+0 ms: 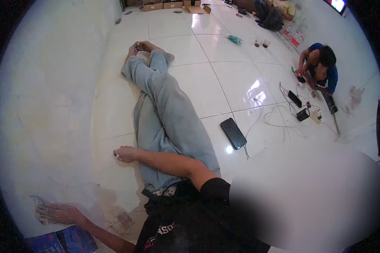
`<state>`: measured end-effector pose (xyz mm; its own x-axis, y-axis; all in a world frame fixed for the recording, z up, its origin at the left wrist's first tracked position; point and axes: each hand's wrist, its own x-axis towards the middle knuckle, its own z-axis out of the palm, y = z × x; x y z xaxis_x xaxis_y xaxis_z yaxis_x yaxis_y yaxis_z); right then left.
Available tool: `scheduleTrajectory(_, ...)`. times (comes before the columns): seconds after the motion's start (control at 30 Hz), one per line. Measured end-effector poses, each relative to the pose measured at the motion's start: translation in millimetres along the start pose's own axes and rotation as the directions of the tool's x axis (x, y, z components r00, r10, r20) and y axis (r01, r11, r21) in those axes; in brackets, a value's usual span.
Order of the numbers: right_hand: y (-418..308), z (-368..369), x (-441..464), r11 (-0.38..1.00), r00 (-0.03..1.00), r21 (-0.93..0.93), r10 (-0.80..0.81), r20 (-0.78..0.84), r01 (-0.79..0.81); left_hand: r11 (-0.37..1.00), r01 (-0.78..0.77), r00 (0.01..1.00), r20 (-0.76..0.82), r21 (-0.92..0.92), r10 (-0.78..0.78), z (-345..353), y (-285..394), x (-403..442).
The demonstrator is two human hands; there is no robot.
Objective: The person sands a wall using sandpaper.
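Observation:
My left hand [65, 213] is against the white wall [55, 126] at the lower left. Its fingers press a pale, dusty, crumpled-looking piece [42, 210] to the surface; what it is made of I cannot tell. Across my lap reaches my right arm, and my right hand [126, 154] hangs over the floor beside my thigh. Those fingers are curled together, with a small whitish spot at their tips that is too small to name. Below my left hand lies a blue printed package [59, 241]. A pale dusty patch [118, 220] marks the floor near my left forearm.
My crossed legs [169, 101] stretch over the tiled floor [177, 27]. A phone [233, 133] with a cable lies right of them, near chargers [302, 114] and tangled wires. One person [321, 67] crouches by the right wall; another [274, 14] sits farther back. Cardboard boxes [173, 5] stand behind.

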<state>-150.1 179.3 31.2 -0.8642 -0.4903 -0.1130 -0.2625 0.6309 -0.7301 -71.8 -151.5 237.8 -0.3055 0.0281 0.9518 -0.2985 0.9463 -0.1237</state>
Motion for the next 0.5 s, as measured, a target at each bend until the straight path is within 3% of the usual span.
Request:
scheduleTrajectory(0.07,-1,0,0,1.0,1.0,-0.015,-0.009,-0.007,0.009,0.999,-0.021,1.0,-0.003,0.04,0.021,-13,13,9)
scheduleTrajectory(0.1,-1,0,0,0.999,1.0,-0.031,-0.017,-0.013,0.017,0.833,-0.159,0.928,0.369,0.53,-0.058,-35,35,24)
scheduleTrajectory(0.13,-3,-1,-1,0.999,1.0,-0.032,-0.018,-0.012,0.018,0.448,-0.437,0.741,0.594,0.78,-0.312,-47,47,33)
scheduleTrajectory(0.17,-5,-5,-4,1.0,1.0,-0.019,-0.003,0.003,0.003,0.448,-0.436,0.741,0.594,0.781,-0.314,-37,39,28)
scheduleTrajectory(0.2,-8,-7,-5,1.0,1.0,-0.007,0.011,0.019,-0.011,0.874,-0.144,0.934,0.356,0.465,-0.036,-20,23,19)
scheduleTrajectory(0.23,-7,-6,-5,1.0,1.0,-0.009,0.008,0.022,-0.008,0.993,-0.028,0.999,-0.048,-0.115,0.023,-11,14,13)
scheduleTrajectory(0.37,-5,-4,-9,0.999,0.998,-0.001,-0.039,-0.041,0.039,0.994,-0.014,0.998,-0.057,-0.111,0.008,-10,12,9)
scheduleTrajectory(0.43,-7,-8,-9,0.998,0.997,0.009,-0.055,-0.045,0.056,0.994,-0.015,0.998,0.061,0.106,0.009,6,-10,-8)
scheduleTrajectory(0.5,-7,-9,-8,0.998,0.999,0.039,-0.044,-0.017,0.045,0.998,0.015,0.998,0.066,0.058,-0.019,8,-12,-9)
